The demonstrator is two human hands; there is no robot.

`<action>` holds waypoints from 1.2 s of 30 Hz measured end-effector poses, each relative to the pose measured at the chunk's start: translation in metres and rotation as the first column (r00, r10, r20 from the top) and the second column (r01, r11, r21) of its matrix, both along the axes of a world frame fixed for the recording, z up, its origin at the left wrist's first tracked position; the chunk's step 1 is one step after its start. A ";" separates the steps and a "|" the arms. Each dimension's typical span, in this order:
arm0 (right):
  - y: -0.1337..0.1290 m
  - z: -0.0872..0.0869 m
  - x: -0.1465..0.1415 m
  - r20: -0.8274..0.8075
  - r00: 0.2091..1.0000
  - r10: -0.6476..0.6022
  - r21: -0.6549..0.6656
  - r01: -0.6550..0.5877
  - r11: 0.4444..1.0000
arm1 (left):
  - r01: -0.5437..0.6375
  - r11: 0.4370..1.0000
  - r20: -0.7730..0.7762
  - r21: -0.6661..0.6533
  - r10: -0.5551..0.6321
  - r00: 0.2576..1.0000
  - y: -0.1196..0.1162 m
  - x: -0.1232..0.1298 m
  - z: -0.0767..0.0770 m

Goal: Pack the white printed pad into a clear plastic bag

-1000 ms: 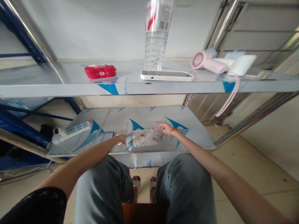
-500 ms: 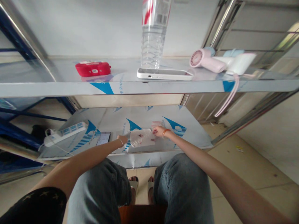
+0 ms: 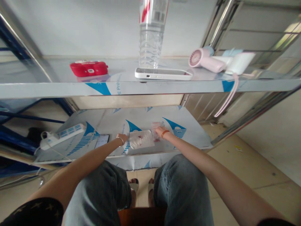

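Observation:
A pale, clear-looking packet [image 3: 141, 139] with small reddish marks lies flat on the lower shelf [image 3: 113, 117]. Beside its left edge is my left hand [image 3: 122, 137], fingers curled; whatever they hold is too small to make out. My right hand [image 3: 161, 131] is at the packet's right, its fingers pinched over a small clear piece with reddish marks [image 3: 156, 137]. Just behind that hand lies a pink-striped piece [image 3: 156, 125]. A dark phone [image 3: 102, 141] rests left of my left hand.
A white power strip [image 3: 62, 135] with cables sits at the lower shelf's left. Above, the upper shelf [image 3: 127, 87] holds a red case [image 3: 89, 68], a white-cased phone [image 3: 163, 74], a plastic bottle [image 3: 151, 44] and a pink handheld fan [image 3: 207, 59] with a hanging strap.
My right hand has moved slightly off the packet's right edge, and a small marked piece now shows beneath it, apart from the packet. The whole view has shifted a little.

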State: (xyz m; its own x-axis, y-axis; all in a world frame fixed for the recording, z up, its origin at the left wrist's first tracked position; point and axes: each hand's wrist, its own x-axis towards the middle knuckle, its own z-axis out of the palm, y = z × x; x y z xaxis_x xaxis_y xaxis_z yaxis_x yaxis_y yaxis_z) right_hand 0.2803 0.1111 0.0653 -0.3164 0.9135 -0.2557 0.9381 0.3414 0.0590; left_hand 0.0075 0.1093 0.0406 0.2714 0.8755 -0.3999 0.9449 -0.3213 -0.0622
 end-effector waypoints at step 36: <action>0.013 0.005 -0.104 -0.846 0.242 -0.476 -0.441 0.186 0.878 | -0.133 0.982 0.589 0.132 0.030 0.807 0.014 0.033 0.080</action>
State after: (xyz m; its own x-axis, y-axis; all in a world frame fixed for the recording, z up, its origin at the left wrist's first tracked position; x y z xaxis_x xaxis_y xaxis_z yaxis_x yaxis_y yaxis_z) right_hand 0.1760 0.1238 0.0700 -0.1504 0.9656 -0.2122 0.3468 -0.1495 -0.9260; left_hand 0.0400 0.1230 0.1204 0.3325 0.9421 -0.0433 0.8415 -0.2756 0.4647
